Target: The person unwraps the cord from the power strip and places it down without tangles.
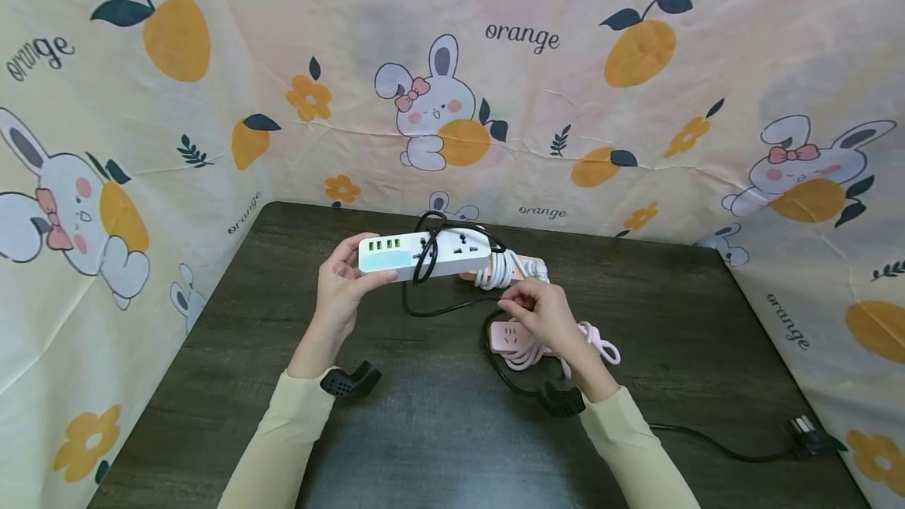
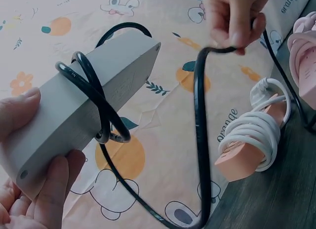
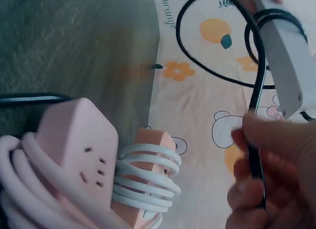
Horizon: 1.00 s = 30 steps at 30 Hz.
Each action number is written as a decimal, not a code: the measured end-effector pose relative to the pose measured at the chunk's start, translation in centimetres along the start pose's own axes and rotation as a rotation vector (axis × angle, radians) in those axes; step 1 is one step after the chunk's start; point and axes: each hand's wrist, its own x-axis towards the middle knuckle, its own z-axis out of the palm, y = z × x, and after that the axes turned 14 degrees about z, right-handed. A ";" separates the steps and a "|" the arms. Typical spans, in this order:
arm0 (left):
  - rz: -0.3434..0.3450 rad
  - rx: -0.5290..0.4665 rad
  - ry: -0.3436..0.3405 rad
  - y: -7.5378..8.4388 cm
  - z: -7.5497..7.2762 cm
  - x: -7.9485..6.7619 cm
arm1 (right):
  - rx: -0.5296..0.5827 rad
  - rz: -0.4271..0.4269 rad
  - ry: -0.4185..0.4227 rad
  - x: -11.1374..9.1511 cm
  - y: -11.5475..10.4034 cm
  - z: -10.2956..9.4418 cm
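My left hand [image 1: 338, 287] grips one end of a white power strip [image 1: 385, 254], raised above the table, with its sockets and USB ports facing me. A black cord [image 2: 91, 88] wraps loosely round the strip's other half. Between thumb and fingers, my right hand [image 1: 540, 309] pinches that cord a short way to the right of the strip. From the right hand the cord runs down past the wrist and along the table to a black plug [image 1: 809, 440] at the right. In the left wrist view, a slack loop of cord hangs between both hands.
Beneath and beside the right hand lies a pink power strip [image 3: 81, 145] with its pink cord bundled. Just behind it, an orange power strip [image 3: 148, 135] is wrapped in white cord. The dark wooden table [image 1: 396, 430] meets a printed cloth [image 1: 537, 100] at its back and sides.
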 end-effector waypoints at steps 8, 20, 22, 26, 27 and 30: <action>0.018 -0.042 -0.042 -0.1 -0.4 0.1 | 0.112 0.294 0.398 2.2 -0.7 -1.3; 0.038 -0.082 -0.137 -0.3 -0.9 0.1 | 0.969 0.252 0.566 2.5 -1.3 -4.5; 0.036 -0.078 -0.146 -0.4 -0.8 0.1 | 1.062 0.168 0.525 2.1 -1.8 -5.1; 0.033 -0.072 -0.147 -0.7 -0.8 0.1 | 1.153 -0.055 0.317 1.0 -2.9 -6.3; 0.032 -0.068 -0.143 -0.7 -0.8 0.2 | 1.151 -0.109 0.250 0.7 -3.1 -6.5; 0.035 -0.049 -0.132 -0.7 -0.9 0.2 | 1.109 -0.253 0.054 -0.3 -3.6 -7.0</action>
